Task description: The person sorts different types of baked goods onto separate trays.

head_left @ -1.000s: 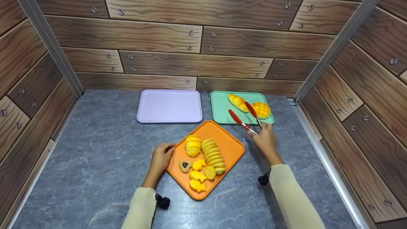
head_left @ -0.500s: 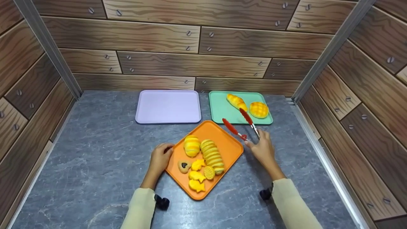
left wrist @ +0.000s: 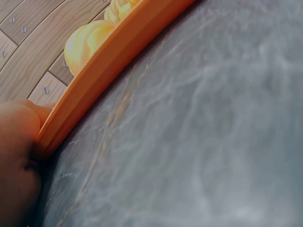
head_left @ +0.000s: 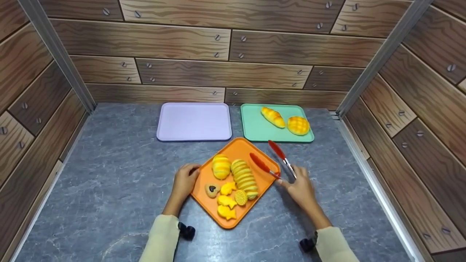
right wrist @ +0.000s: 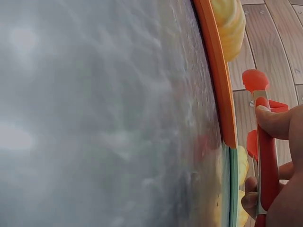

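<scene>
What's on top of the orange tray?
The orange tray holds a round striped bun, a long striped bread, a heart cookie, three yellow pieces and a round yellow biscuit. Its surface underneath them is hidden. The tongs reach partly over it.

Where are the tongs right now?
In the head view, the tongs are right of centre in the right hand: one red tip over the orange tray, near the striped roll, the other near the green tray.

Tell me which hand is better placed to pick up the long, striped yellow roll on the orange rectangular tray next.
Probably the right hand: it holds red-tipped metal tongs, open and close to the roll. The left hand holds the edge of the tray.
</scene>
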The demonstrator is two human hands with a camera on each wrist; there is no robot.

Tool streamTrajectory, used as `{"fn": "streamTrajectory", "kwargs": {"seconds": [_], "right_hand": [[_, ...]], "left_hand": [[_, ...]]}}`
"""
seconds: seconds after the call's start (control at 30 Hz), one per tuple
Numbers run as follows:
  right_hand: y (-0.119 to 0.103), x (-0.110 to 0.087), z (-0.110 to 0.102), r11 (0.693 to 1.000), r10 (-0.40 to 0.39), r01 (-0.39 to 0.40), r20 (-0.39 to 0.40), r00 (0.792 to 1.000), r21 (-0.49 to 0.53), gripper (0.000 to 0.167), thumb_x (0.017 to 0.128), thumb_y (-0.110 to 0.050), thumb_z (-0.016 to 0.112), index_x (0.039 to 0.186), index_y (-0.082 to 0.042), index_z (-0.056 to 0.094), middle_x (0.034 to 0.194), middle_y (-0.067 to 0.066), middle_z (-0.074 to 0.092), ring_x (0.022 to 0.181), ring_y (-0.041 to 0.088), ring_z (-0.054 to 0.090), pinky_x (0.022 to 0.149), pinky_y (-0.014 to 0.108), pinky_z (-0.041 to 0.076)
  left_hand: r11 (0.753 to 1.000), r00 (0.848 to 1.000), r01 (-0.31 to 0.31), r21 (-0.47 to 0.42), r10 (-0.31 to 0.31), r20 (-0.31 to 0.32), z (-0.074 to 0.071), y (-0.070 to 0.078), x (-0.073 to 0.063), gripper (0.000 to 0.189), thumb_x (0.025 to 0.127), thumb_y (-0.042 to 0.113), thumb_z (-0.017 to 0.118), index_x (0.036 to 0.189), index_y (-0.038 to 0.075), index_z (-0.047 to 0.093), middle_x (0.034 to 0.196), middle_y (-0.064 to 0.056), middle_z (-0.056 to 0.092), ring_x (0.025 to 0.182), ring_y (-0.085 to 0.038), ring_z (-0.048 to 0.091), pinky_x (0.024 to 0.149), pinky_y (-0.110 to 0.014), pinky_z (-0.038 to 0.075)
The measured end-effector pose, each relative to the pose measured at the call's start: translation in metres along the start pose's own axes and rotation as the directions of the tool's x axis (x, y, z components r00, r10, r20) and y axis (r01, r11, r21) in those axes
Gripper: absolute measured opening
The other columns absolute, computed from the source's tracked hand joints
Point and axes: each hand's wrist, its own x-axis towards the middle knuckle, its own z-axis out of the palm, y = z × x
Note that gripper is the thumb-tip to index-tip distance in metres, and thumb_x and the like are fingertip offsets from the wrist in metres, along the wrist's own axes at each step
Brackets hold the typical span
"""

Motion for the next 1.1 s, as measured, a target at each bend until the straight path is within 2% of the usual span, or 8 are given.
{"fn": "streamTrajectory", "kwargs": {"seconds": [0.13,0.3,0.53,0.93,1.1], "right_hand": [[-0.002,-0.012,-0.003,1.0,0.01,-0.01,0.018,1.0,0.015,0.073,0.081,-0.028,0.084,0.142,-0.003,0.052,0.134,0.018,0.052,0.115,0.041,0.057,0.093,0.057,0.046],[-0.008,-0.025,-0.01,0.999,0.019,-0.022,0.073,0.997,0.045,0.073,0.082,-0.03,0.083,0.142,-0.002,0.052,0.136,0.019,0.051,0.119,0.04,0.055,0.097,0.056,0.045],[-0.02,-0.038,-0.017,0.993,0.021,-0.038,0.153,0.988,0.109,0.072,0.083,-0.03,0.083,0.142,-0.003,0.053,0.134,0.017,0.052,0.115,0.034,0.055,0.097,0.046,0.043],[-0.039,-0.05,-0.013,0.996,0.007,-0.027,0.228,0.974,0.083,0.071,0.08,-0.034,0.084,0.141,-0.008,0.057,0.124,0.012,0.056,0.102,0.029,0.057,0.084,0.038,0.047],[-0.046,-0.052,-0.011,0.998,0.012,-0.027,0.246,0.969,0.058,0.067,0.081,-0.035,0.083,0.139,-0.011,0.059,0.123,0.01,0.057,0.103,0.028,0.058,0.086,0.04,0.047]], "left_hand": [[1.0,1.0,0.001,0.005,-0.001,-0.003,0.0,0.001,0.0,0.017,0.096,0.012,0.068,0.11,0.008,0.076,0.111,-0.009,0.073,0.113,-0.029,0.064,0.101,-0.046,0.049],[1.0,1.0,-0.004,0.004,0.004,-0.005,0.0,0.001,0.0,0.017,0.096,0.011,0.068,0.109,0.008,0.076,0.112,-0.01,0.073,0.114,-0.03,0.064,0.102,-0.046,0.049],[1.0,1.0,0.012,0.009,-0.012,-0.006,0.001,0.0,0.0,0.017,0.095,0.011,0.068,0.109,0.009,0.077,0.112,-0.008,0.074,0.114,-0.029,0.063,0.103,-0.045,0.048],[1.0,1.0,0.016,0.0,-0.016,-0.003,0.0,0.002,0.0,0.017,0.096,0.012,0.067,0.11,0.008,0.077,0.111,-0.009,0.073,0.115,-0.028,0.062,0.103,-0.045,0.048],[1.0,1.0,0.019,0.007,-0.019,-0.004,0.0,0.001,0.0,0.017,0.096,0.012,0.067,0.109,0.009,0.077,0.112,-0.008,0.073,0.115,-0.029,0.062,0.103,-0.045,0.048]]}}
